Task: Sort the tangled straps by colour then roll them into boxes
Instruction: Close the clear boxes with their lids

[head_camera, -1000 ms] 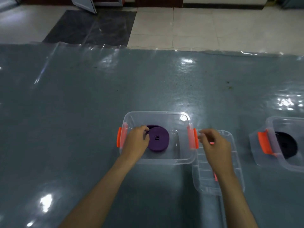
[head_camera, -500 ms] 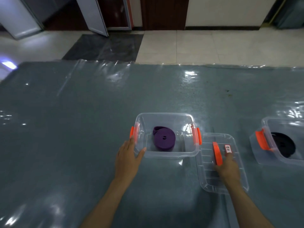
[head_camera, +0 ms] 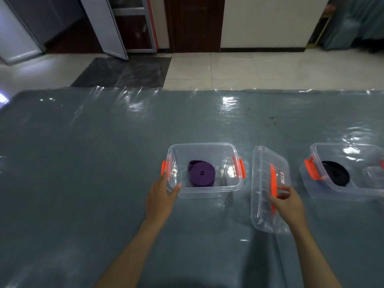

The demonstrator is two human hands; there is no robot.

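Looking down, we see the lid (head_camera: 268,190) just to the right of the open box (head_camera: 204,169), its long axis running away from us, one side tilted up. Our right hand (head_camera: 287,206), the nearer one, grips it at the orange handle (head_camera: 273,188). Our left hand (head_camera: 163,196) holds the box's left corner with fingers nearly straight. The purple strap (head_camera: 201,176) lies rolled inside, so we think the lid must go leftward.

Head camera looks forward and down over the table (head_camera: 83,163).
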